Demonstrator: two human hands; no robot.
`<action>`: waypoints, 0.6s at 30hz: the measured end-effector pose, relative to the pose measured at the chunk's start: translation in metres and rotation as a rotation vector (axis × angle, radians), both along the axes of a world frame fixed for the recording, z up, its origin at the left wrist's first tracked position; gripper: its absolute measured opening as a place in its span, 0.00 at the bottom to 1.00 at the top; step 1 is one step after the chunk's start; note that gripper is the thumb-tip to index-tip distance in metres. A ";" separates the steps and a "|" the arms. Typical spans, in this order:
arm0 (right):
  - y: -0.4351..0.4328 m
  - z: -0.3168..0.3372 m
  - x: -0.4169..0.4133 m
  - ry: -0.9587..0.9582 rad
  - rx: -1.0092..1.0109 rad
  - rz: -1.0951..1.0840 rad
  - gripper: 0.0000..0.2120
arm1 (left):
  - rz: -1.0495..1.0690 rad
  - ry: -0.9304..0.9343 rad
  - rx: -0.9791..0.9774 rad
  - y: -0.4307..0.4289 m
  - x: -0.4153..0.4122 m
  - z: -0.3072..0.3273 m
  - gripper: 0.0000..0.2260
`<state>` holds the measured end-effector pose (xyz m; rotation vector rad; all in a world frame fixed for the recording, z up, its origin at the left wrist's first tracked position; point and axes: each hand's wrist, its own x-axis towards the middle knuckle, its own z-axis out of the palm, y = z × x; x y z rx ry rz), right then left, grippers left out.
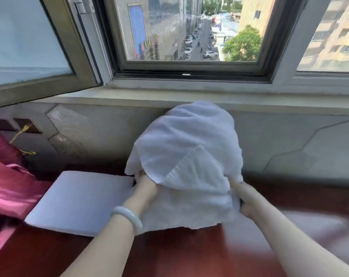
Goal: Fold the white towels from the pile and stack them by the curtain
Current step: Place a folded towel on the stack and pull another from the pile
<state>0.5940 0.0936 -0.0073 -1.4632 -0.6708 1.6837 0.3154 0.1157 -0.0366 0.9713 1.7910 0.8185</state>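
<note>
my left grip point(147, 186) pinches the towel point(185, 156) at its near edge, just right of the folded stack point(81, 200) | my right grip point(247, 198) clamps the opposite edge, farther right | towel billows above bench point(169, 254) | stack's left edge beside curtain point(7, 176) | open bench in front of stack

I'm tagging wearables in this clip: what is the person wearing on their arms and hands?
Both forearms are bare, with no sleeves in view. A smooth pale bangle circles the left wrist; the right wrist is bare. No gloves on left hand or right hand.
</note>
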 end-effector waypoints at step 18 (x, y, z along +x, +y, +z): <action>0.028 -0.038 -0.059 -1.208 0.494 0.394 0.45 | -0.673 0.553 0.109 0.018 0.025 0.006 0.34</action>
